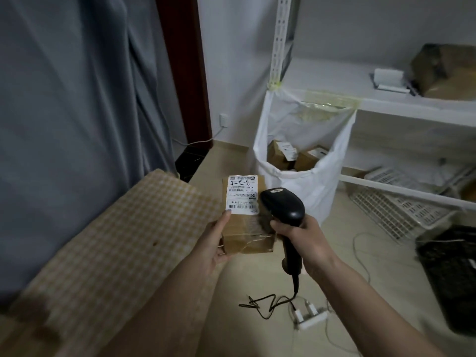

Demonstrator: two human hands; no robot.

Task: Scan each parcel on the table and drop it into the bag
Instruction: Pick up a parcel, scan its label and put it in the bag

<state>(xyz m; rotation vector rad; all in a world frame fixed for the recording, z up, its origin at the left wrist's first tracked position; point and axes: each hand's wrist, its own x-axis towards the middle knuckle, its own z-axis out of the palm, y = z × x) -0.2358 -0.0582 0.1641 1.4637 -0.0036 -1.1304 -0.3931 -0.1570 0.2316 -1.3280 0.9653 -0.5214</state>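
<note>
- We see a table (108, 228) at the lower left, covered with a yellow-and-white checked cloth; its right edge runs diagonally from the far corner near the curtain down toward us.
- Behind the table hangs a grey-blue curtain (77, 99), and beside it stands a dark red-brown door frame (185, 68) against a white wall.
- The floor (347, 253) is pale beige. On it lie a black cable (268, 302) from the scanner and a white power strip (310, 318) with plugs in it.
- The white bag (309, 191) stands on the floor beyond the table's corner, its mouth taped open to the white shelf unit (386, 109). Inside it we see several brown boxes (288, 155).
- On the shelf top lie a brown box (448, 73) and a small white device (389, 79). White plastic crates (396, 210) lie on the floor under the shelf, and a black basket (450, 276) stands at the right edge.
- Our left hand (213, 240) holds the parcel (244, 215) from below and from its left side, thumb on top near the white label; the parcel is in the air, past the table's edge, between table and bag.
- Our right hand (301, 235) is wrapped around the handle of the black scanner (286, 210), whose head is just above the right side of the parcel.
- Between the table edge and the bag there is a strip of bare floor.
</note>
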